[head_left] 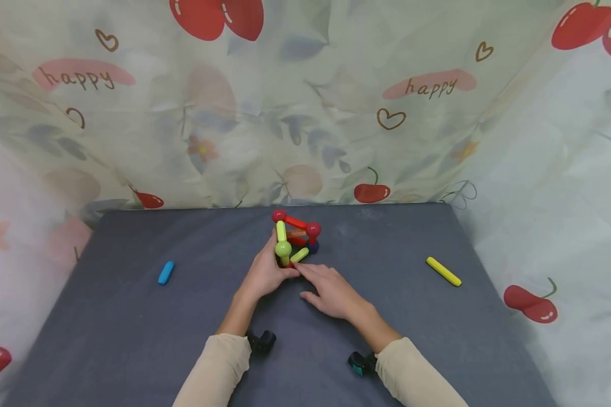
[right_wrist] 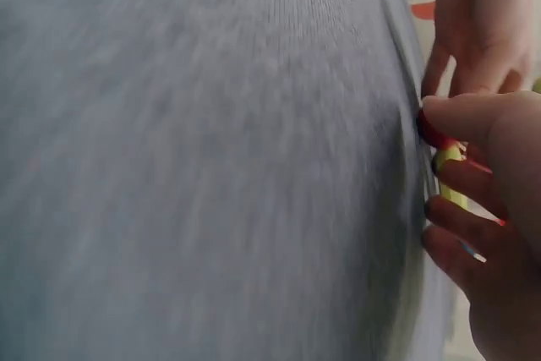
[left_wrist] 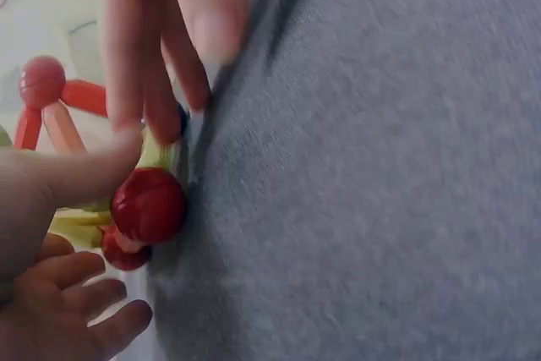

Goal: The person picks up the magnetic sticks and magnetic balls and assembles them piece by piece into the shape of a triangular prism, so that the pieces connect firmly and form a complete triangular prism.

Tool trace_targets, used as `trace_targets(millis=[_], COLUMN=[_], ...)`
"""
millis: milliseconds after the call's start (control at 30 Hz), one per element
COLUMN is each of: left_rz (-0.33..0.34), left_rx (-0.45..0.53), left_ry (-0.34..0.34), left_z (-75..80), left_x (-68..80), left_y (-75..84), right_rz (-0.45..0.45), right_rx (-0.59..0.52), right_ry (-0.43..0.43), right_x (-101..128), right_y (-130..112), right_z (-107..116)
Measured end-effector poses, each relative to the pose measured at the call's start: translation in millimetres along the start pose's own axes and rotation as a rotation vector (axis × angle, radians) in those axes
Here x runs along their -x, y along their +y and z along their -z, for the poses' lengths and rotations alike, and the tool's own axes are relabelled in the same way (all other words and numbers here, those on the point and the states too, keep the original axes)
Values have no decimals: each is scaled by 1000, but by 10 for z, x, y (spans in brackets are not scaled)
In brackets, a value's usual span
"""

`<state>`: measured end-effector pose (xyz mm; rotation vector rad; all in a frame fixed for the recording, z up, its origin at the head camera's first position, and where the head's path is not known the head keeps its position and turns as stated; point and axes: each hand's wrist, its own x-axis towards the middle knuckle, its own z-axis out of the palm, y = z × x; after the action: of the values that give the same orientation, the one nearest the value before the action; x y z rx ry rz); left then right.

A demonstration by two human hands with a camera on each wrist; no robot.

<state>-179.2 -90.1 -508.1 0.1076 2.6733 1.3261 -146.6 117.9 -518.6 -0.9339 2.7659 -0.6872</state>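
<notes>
A frame of magnetic sticks and balls (head_left: 283, 249) stands at the middle of the dark cloth. It has red balls (head_left: 313, 229), a lime ball, a navy ball, and red, orange and lime sticks. Around its left near corner my left hand (head_left: 267, 274) holds it, thumb in front, other fingers along the left side. My right hand (head_left: 331, 291) reaches in from the right; its straight fingers touch the lower lime stick (head_left: 300, 255) near the corner, thumb apart. In the left wrist view a red ball (left_wrist: 148, 205) sits below the left thumb. Fingers partly hide the lower corner.
A blue stick (head_left: 166, 272) lies to the left on the dark cloth (head_left: 132, 339). Far to the right lies a yellow stick (head_left: 443, 271). Behind the table hangs a printed curtain (head_left: 305, 113). Each wrist carries a small black camera (head_left: 361, 363).
</notes>
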Motion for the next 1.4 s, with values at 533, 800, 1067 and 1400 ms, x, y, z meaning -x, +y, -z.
trace_targets(millis=[533,800,1067,1400], left_rz=[99,108,113,115], left_rx=[-11,-5,-16,-16], left_ry=[268,270,282,275], left_z=[43,69,83,44], left_x=[54,87,84,57], left_y=[-76,-101,-113,-107], right_rz=[-288,-592,-627,-294], right_rx=[190,168,176,-48], right_ry=[376,396,403,612], right_x=[893,1387,1287,313], right_y=[1177,1601,1590,767], right_z=[590,845,804,1044])
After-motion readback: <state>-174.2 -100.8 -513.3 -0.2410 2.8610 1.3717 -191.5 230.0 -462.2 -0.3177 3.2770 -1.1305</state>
